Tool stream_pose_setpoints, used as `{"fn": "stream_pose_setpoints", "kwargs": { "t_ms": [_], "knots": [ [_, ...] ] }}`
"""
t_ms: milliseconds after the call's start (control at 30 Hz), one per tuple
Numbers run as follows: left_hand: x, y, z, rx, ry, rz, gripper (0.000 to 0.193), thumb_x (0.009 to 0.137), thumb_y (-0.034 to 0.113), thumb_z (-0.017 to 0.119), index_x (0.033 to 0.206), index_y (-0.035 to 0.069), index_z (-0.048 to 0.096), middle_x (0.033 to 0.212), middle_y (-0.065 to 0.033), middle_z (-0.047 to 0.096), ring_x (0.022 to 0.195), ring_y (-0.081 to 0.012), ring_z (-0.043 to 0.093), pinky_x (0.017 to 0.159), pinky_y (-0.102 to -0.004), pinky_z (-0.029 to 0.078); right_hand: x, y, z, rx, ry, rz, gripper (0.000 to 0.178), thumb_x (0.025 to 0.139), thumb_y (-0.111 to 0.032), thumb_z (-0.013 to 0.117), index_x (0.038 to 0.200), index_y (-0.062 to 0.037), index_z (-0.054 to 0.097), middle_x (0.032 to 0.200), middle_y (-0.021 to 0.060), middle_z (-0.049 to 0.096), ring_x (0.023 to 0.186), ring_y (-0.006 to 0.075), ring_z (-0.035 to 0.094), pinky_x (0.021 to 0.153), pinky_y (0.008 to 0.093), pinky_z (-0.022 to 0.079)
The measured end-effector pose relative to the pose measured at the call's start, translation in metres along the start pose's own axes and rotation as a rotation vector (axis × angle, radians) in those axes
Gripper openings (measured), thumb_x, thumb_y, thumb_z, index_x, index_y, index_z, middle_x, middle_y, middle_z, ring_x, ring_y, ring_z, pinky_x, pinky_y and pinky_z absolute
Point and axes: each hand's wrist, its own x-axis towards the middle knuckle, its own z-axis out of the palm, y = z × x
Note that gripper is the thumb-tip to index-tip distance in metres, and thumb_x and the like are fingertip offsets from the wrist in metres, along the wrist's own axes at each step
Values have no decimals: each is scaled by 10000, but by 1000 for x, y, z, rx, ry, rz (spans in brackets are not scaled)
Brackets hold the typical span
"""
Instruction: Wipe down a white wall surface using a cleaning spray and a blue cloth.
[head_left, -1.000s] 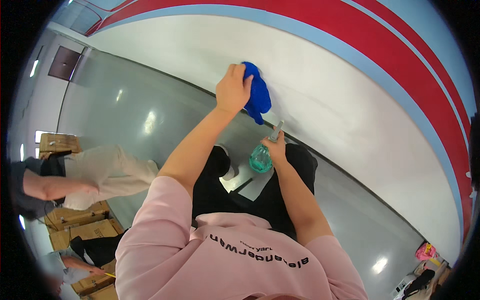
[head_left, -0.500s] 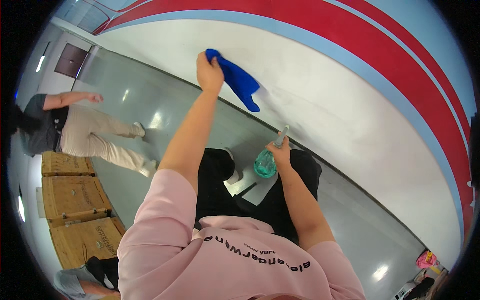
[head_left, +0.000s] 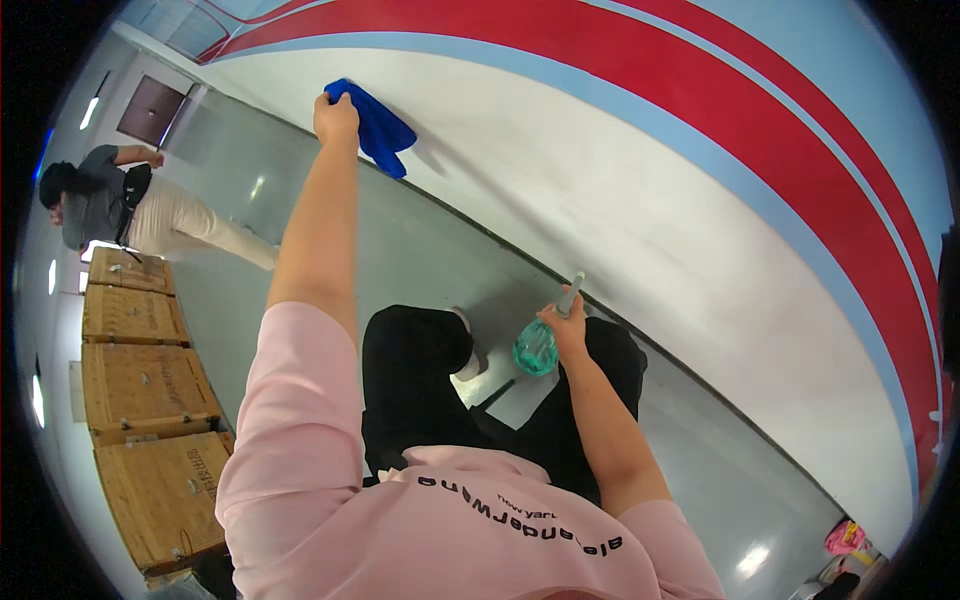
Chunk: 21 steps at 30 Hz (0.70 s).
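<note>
My left hand (head_left: 337,118) is closed on one end of a blue cloth (head_left: 378,130), with the arm stretched out ahead and to the left. The rest of the cloth hangs loose beside the white lower part of the wall (head_left: 640,200); whether it touches the surface I cannot tell. Lower and to the right, my right hand (head_left: 568,325) grips the neck of a spray bottle (head_left: 536,349). Its body is clear green and its grey spray head (head_left: 571,291) points up toward the wall. The bottle is held over the floor between my knees.
Red and light blue bands (head_left: 700,110) run along the upper wall. At left a person (head_left: 130,200) walks on the grey floor (head_left: 300,220), near a row of wooden crates (head_left: 150,390). A pink bundle (head_left: 846,537) lies at the lower right, by the wall's foot.
My left hand has carried the blue cloth farther left along the wall. The right hand still holds the spray bottle, nearly in place. The other person has moved farther off.
</note>
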Motion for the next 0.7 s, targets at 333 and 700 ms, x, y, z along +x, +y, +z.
{"fn": "stream_pose_setpoints", "kwargs": {
  "t_ms": [333, 700],
  "knots": [
    [-12, -1, 21, -348, -165, 196, 356, 731, 133, 633, 1033, 13, 486, 834, -74, 533, 713, -142, 512, 581, -270, 429, 12, 4, 7, -89, -15, -38, 617, 656, 42, 589, 1210, -76, 343, 771, 72, 538, 731, 188, 558, 694, 321, 449],
    [-149, 70, -35, -534, -711, 512, 277, 760, 158, 604, 983, 37, 493, 796, -96, 553, 701, -193, 532, 635, -301, 437, 15, 17, -3, -173, 41, -18, 675, 637, -48, 654, 1231, -33, 336, 837, 66, 548, 770, 160, 545, 724, 288, 428]
  ]
}}
